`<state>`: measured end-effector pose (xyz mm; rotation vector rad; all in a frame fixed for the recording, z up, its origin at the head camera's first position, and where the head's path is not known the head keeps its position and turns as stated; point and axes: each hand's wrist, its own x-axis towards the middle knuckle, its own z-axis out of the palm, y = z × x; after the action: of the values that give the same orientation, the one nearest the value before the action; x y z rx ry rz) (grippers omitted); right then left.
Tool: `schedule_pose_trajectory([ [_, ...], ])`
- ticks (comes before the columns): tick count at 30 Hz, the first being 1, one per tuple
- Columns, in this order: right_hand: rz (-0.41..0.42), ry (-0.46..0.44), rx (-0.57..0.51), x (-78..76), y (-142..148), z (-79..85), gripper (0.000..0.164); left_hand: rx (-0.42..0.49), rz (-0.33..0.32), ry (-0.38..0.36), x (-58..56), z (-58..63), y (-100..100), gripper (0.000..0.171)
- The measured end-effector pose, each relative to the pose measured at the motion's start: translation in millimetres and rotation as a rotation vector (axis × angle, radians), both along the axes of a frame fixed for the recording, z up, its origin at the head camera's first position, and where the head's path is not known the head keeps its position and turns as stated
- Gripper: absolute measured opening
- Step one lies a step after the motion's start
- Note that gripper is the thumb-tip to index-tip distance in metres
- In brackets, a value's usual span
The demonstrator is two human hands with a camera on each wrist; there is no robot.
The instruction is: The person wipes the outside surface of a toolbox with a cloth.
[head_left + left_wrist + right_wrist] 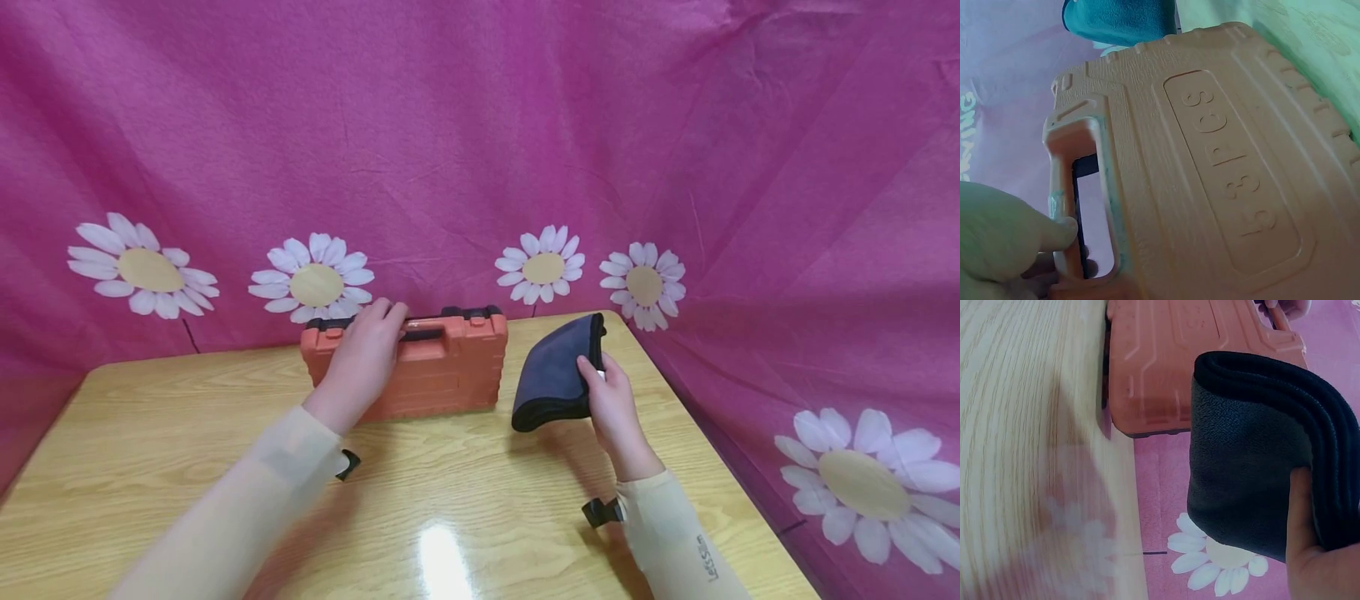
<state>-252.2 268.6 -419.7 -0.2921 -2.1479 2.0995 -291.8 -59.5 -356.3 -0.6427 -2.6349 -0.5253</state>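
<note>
An orange plastic tool case (450,375) with black latches stands upright on its long side at the back of the table. My left hand (362,358) grips its top handle; in the left wrist view the thumb lies over the handle (1060,203) and fingertips show through the opening. Raised lettering "53PCS" (1229,162) marks the case's face. To the right, my right hand (615,412) pinches a folded grey-blue cloth (557,367) with black edging, thumb on its near face. The right wrist view shows the cloth's stacked layers (1291,381); the fingers behind it are hidden.
The wooden table (187,433) reaches back to a pink curtain (465,150) printed with white daisies. Another stretch of curtain runs along the table's right edge. Black straps (602,512) sit at both wrists.
</note>
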Motion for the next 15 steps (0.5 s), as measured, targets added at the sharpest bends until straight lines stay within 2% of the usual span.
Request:
schedule_pose_trajectory([
  [9, -0.003, -0.004, -0.006, -0.8, -0.6, 1.8, 0.050, -0.121, -0.070, -0.012, 18.1, -0.1, -3.1, 0.019],
  [15, -0.014, -0.005, -0.013, -1.3, -0.9, 3.3, 0.049, -0.124, -0.125, -0.060, 36.0, 3.1, -4.0, 0.023],
])
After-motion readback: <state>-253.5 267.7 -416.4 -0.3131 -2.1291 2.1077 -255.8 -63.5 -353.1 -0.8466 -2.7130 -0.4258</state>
